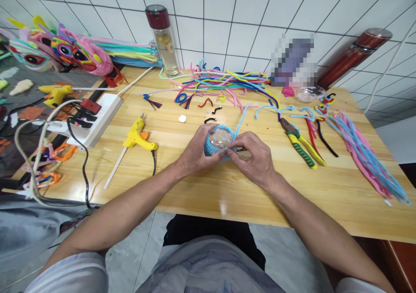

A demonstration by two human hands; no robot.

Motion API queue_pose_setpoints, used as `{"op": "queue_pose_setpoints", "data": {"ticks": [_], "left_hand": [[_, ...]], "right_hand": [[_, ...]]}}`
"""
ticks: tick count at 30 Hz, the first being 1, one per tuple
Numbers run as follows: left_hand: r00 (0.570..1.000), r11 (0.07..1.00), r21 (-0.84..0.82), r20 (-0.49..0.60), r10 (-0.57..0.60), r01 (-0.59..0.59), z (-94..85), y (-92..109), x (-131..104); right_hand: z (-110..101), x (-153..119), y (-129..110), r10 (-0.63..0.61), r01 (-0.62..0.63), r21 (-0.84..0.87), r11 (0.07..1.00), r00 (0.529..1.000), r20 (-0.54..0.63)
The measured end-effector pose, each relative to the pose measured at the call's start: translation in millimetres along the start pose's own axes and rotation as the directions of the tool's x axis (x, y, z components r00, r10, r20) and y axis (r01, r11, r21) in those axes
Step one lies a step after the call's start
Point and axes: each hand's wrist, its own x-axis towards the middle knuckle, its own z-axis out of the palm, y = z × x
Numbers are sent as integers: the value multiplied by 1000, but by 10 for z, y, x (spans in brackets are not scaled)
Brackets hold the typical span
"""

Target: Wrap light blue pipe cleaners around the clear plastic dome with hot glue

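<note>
My left hand (pixel 199 149) is wrapped round the side of a clear plastic ball (pixel 221 138) wound with light blue pipe cleaner. The transparent top of the ball shows inside the blue coils. At its right edge my right hand (pixel 255 156) pinches the blue pipe cleaner winding between thumb and forefinger; the exact grip is partly hidden. A loose blue end (pixel 241 120) sticks up beyond the ball. Short black pipe cleaner pieces (pixel 216 110) lie just behind it. To the left rests a yellow glue gun (pixel 138 136), and to the right lie green-and-yellow pliers (pixel 300 145).
Loose coloured pipe cleaners (pixel 224 81) are heaped by the wall. A glass bottle (pixel 165 46) and a red thermos (pixel 355 56) stand at the back. Corded plugs fill a white power strip (pixel 105 119) on the left. Pink and blue bundles (pixel 367 154) lie far right.
</note>
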Motion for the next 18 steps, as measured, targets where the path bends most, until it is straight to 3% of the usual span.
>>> {"op": "queue_pose_setpoints", "data": {"ticks": [5,12,18], "left_hand": [[998,998,46,-18,-53,53,16,-24,-1],[999,997,66,-44,-28,31,47,-26,5],[999,1000,21,-45,-10,11,55,-24,3]], "right_hand": [[-39,0,23,32,-34,26,999,999,44],[-71,-21,76,227,-228,66,971,974,18],[-33,-21,102,227,-225,104,969,974,-9]]}}
